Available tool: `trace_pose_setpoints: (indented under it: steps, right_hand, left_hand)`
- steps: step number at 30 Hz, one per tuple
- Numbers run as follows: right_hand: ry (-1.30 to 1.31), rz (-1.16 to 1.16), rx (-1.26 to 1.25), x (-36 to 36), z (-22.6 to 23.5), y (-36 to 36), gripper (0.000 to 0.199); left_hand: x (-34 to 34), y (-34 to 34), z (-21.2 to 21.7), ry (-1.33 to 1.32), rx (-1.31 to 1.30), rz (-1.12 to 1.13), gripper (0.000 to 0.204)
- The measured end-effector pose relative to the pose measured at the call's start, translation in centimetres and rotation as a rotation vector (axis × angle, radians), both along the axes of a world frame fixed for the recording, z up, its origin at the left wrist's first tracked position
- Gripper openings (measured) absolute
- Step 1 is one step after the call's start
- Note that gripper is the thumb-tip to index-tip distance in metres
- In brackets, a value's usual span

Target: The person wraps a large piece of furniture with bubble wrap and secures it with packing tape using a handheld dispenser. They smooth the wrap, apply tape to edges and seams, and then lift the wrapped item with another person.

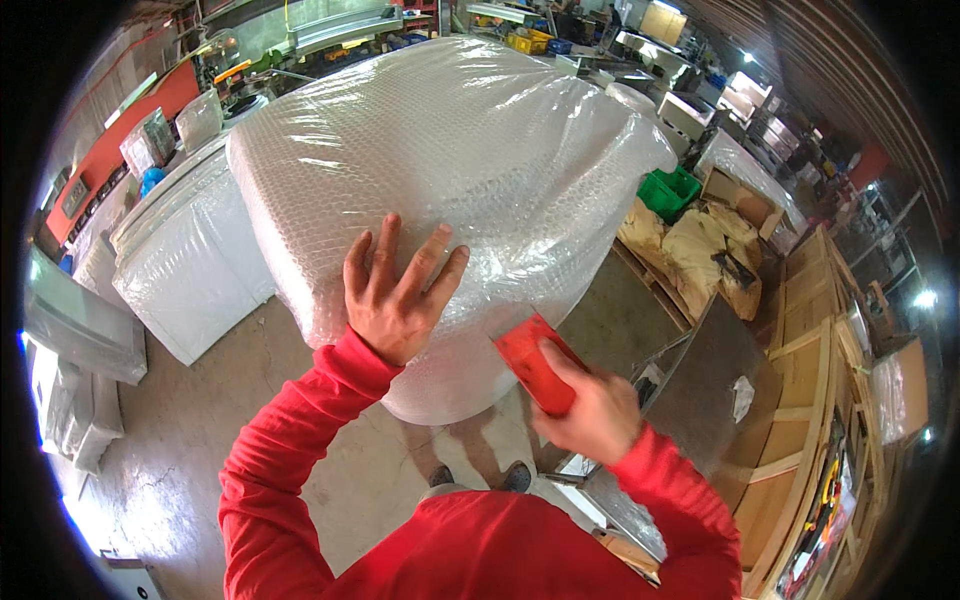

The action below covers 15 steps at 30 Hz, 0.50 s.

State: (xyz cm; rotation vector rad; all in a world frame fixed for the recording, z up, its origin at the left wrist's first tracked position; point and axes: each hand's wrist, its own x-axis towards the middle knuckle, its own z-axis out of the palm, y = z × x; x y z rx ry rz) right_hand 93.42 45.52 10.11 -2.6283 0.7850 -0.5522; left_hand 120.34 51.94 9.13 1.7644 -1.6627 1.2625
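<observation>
Head view: our fingers [423, 265]?

Left hand [390, 316] spread on clear, bubbled plastic wrap [430, 150] at twelve o'clock; right hand [595, 412] grasping a flat red tool [540, 366] toward five.

Risk?

Pressed too hard, it might tear our wrap.

no writing, label, number or sign can be read anywhere in view. between nine and ten o'clock, a small grey plate [75, 197] sits on a long red panel [160, 115]; any marking on it is too small to make out. toward three o'clock, tan sacking [705, 245] bears a dark patch, and whether that is print cannot be told. near four o'clock, a red-and-white patch among the clutter [803, 562] is too small to read. the red hand tool [541, 366], just off centre toward half past four, shows no legible lettering.
</observation>
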Motion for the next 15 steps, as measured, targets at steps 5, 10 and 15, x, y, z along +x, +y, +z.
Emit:
trace_pose_setpoints:
  steps: [5, 10, 15]
  right_hand:
    - [0.067, -0.111, 0.003, 2.9, -3.1, -1.1, 0.078]
    - [0.099, -0.116, -0.017, 0.6, -0.7, 1.3, 0.075]
    - [0.376, -0.212, 0.042, 0.1, 0.5, 2.9, 0.074]
  left_hand:
    - [-1.2, -0.1, -0.4, -0.136, 0.130, -0.117, 0.043]
    - [-1.1, -1.3, -3.5, -0.129, 0.278, -0.306, 0.040]
    - [-1.8, -2.3, -6.7, 0.032, 0.213, -0.455, 0.029]
